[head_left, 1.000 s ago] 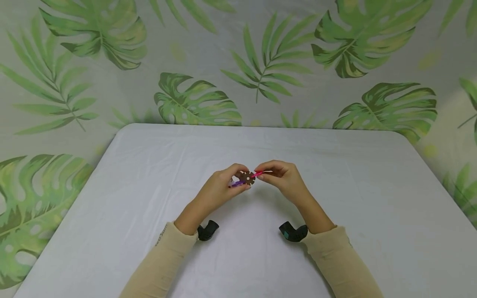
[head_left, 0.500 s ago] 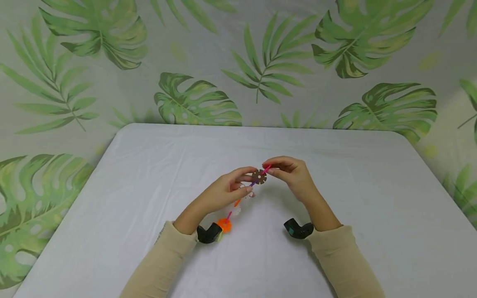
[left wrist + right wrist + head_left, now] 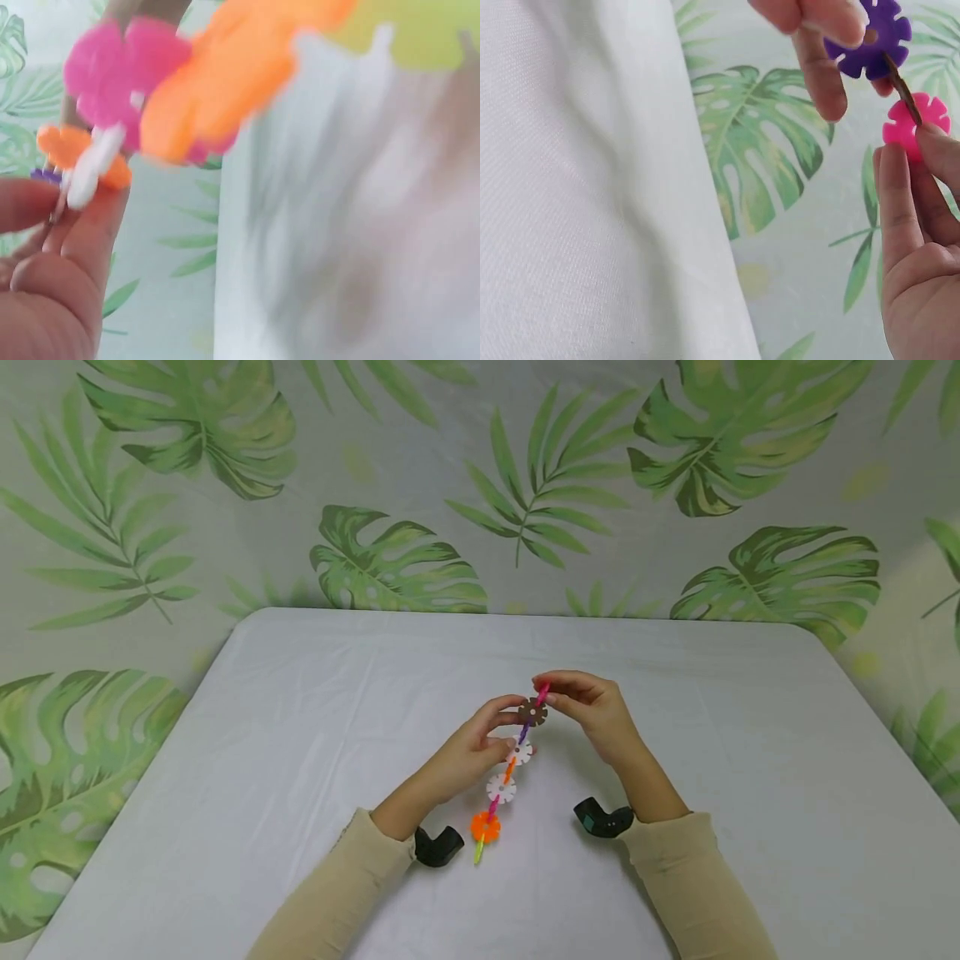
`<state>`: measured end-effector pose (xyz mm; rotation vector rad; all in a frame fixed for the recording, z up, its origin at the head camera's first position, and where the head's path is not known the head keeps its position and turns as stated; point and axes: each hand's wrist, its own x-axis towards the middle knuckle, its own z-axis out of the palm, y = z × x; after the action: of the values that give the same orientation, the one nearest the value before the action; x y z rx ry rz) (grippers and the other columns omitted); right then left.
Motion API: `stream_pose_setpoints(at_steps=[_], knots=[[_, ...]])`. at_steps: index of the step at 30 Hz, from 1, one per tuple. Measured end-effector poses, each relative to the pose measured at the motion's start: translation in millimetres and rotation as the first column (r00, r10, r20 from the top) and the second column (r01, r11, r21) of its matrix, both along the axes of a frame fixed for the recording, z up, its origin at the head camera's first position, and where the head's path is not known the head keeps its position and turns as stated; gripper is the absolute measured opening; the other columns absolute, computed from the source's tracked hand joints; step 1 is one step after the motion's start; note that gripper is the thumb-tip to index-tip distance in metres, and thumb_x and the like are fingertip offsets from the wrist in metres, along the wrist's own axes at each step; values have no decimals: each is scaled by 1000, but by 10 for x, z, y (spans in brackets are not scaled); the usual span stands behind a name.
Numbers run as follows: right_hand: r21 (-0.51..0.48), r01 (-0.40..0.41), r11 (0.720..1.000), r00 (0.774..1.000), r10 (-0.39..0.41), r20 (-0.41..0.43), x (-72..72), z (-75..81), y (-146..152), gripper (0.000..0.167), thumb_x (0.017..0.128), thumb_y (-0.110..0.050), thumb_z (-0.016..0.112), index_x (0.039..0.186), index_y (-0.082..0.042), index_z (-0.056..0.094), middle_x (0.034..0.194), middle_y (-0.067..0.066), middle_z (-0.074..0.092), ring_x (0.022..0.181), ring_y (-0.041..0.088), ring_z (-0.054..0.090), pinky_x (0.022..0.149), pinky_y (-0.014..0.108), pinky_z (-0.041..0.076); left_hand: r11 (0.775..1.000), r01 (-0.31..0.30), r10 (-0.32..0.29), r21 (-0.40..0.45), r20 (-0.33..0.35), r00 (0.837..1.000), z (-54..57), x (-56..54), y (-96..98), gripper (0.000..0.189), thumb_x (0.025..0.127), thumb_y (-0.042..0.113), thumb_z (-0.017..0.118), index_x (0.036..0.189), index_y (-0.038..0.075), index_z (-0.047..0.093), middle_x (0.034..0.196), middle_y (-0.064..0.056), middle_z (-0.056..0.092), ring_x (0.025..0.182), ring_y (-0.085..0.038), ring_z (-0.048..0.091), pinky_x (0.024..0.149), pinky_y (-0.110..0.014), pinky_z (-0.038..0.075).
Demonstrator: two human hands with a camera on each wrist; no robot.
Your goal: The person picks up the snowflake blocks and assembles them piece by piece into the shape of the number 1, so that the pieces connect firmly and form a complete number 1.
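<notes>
A chain of slotted, interlocking plastic discs slants between both hands in the head view. At its upper end is a pink disc (image 3: 544, 692) (image 3: 934, 111), pinched by the thumb and fingers of the right hand (image 3: 592, 714). Below it come a brown disc (image 3: 533, 713), a purple disc (image 3: 885, 46), a white disc (image 3: 521, 752), an orange one seen edge-on, and another white disc (image 3: 501, 789). A flower-shaped orange disc (image 3: 485, 828) and a lime disc (image 3: 479, 851) form the lower end. The left hand (image 3: 471, 752) pinches the chain at the upper white disc.
A white cloth covers the table (image 3: 300, 735). Behind it hangs a leaf-print backdrop (image 3: 420, 452). Black wrist cameras, one on the left wrist (image 3: 438, 847) and one on the right wrist (image 3: 602, 817), sit inward of the sleeves, the left one close to the chain's lower end.
Both hands moved right, the right one slightly up. The chain, largely hidden behind the left hand before, now hangs in view below it. The left hand's grip shifted down from the brown disc.
</notes>
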<state>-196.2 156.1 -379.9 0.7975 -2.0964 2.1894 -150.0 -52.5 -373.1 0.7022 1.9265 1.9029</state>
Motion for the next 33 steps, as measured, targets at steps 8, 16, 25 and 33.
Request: stream_pose_setpoints(at_steps=[8, 16, 25, 33], knots=[[8, 36, 999, 999, -36, 9, 0, -4, -20, 26, 84, 0, 60, 110, 6, 59, 105, 7, 63, 98, 21, 56, 85, 30, 45, 985, -144, 126, 97, 171, 977, -157, 52, 179, 35, 93, 2, 44, 127, 2, 33, 119, -20, 53, 103, -25, 55, 87, -34, 44], [12, 44, 999, 998, -44, 41, -7, -33, -34, 26, 85, 2, 58, 110, 9, 57, 105, 9, 63, 97, 22, 57, 83, 30, 46, 960, -262, 227, 103, 267, 937, -227, 117, 305, 17, 92, 2, 47, 106, -6, 41, 108, -23, 59, 94, -22, 58, 86, -34, 44], [67, 39, 997, 984, -50, 172, -57, -211, -10, 29, 88, -5, 57, 114, 6, 56, 112, 15, 59, 100, 20, 55, 84, 28, 45, 958, -283, 286, -40, 120, 951, -372, 38, 276, 19, 88, 5, 55, 105, -5, 55, 94, -11, 55, 75, -16, 53, 71, -25, 45], [157, -24, 987, 969, -16, 246, -90, -346, 9, 34, 86, -11, 62, 116, 4, 55, 116, 21, 55, 101, 19, 56, 83, 28, 45, 932, -230, 219, -281, -71, 973, -455, -53, 199, 14, 85, 11, 62, 97, 4, 60, 78, -1, 57, 67, -11, 51, 60, -21, 43]])
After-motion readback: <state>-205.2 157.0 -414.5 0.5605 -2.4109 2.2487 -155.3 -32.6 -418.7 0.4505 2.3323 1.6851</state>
